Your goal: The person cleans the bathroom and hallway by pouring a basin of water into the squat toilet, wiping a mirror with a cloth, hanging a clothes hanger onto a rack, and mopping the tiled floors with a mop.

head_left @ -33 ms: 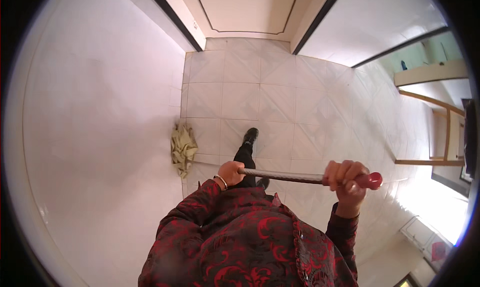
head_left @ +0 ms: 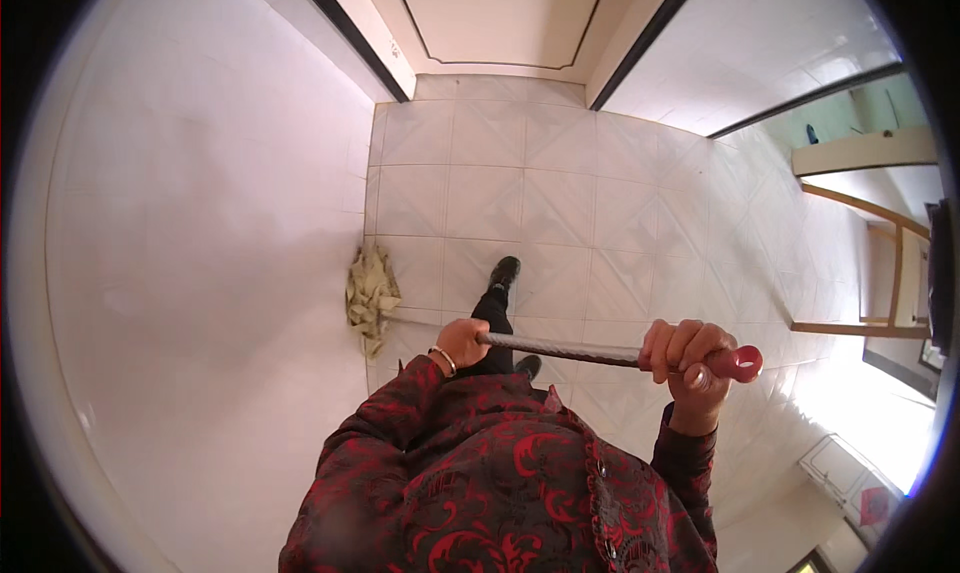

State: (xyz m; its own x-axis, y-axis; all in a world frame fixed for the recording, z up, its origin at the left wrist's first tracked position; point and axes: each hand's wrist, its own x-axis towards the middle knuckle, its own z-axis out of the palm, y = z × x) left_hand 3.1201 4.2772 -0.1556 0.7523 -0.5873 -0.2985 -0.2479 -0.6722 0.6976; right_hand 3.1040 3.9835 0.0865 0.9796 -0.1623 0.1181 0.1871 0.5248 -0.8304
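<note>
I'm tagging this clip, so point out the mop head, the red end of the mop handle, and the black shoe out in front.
mop head (head_left: 371, 295), head view, middle of the rag bundle.
red end of the mop handle (head_left: 745, 363), head view, on the red loop.
black shoe (head_left: 505, 270), head view, on its upper.

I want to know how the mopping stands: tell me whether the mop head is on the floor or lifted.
On the floor: the mop head lies spread on the tiles by the wall's foot.
</note>
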